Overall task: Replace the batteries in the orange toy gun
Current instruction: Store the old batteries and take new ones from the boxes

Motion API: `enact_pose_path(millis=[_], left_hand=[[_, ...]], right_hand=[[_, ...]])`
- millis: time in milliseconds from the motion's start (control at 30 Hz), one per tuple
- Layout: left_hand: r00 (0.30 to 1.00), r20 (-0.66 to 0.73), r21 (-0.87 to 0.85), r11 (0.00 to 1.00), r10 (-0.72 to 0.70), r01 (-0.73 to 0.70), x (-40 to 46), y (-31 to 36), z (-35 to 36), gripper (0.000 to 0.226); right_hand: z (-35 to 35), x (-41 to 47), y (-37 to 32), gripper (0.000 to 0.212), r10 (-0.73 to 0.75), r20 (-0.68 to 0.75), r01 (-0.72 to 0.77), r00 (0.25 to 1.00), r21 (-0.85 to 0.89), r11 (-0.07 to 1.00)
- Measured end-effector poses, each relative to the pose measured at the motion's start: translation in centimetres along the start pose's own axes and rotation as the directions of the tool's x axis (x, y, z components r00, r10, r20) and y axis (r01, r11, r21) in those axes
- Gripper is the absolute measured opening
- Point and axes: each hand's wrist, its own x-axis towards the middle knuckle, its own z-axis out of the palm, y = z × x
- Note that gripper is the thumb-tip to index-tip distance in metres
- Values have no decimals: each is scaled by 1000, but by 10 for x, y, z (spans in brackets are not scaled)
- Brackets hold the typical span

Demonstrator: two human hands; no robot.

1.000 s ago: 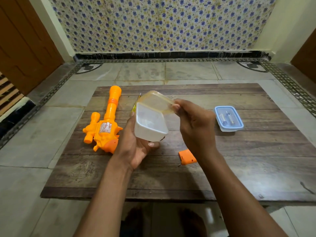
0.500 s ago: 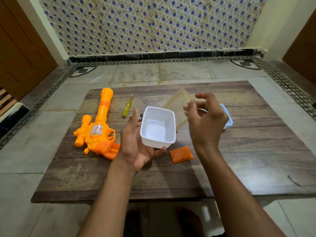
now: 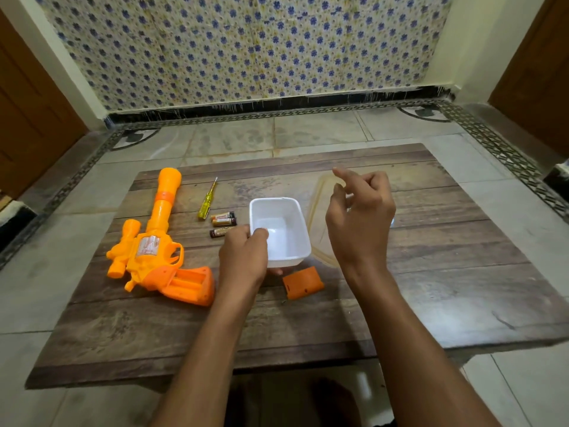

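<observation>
Soft, even indoor light, moderately bright, with no hard shadows. A faint sheen lies on the wooden table [image 3: 446, 291] to the right of the right hand [image 3: 360, 223], whose fingers are slightly motion-blurred. Wide-angle distortion bends the floor and walls at the edges, and the corners are softer.

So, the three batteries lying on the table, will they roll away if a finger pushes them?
Probably yes. The batteries are round cylinders lying on their sides on the flat table, so a sideways push would likely roll them. Their casing looks smooth, perhaps slippery to pinch. A push along their length would more likely slide them.
</observation>
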Motion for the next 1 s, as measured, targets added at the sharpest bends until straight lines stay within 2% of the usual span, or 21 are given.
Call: enact_pose_path(millis=[200,267,367,600,800,900,1000], left_hand=[[993,-61,286,955,101,-79,20,17,13,26],[993,-49,328,941,106,-85,26,19,19,33],[992,-40,389,916,120,-95,32,14,28,31],[970,-111,506,852,218,-133,37,3,30,37],[961,-82,557,812,264,-175,36,1,31,32],[957,-69,571,798,281,-193,36,1,29,29],[958,-63,567,800,281,-197,41,-1,26,30]], right_hand=[[-4,3,1,40,-14,-30,14,999,-4,1000],[-5,3,2,39,-35,-50,35,998,-7,999],[-5,5,6,35,-53,-81,53,995,-9,999],[1,10,8,34,-30,-124,35,992,36,999],[9,10,0,44,-35,-113,44,993,81,996],[19,14,-3,36,25,-107,-5,994,181,983],[32,23,-6,28,123,-125,-103,985,160,982]])
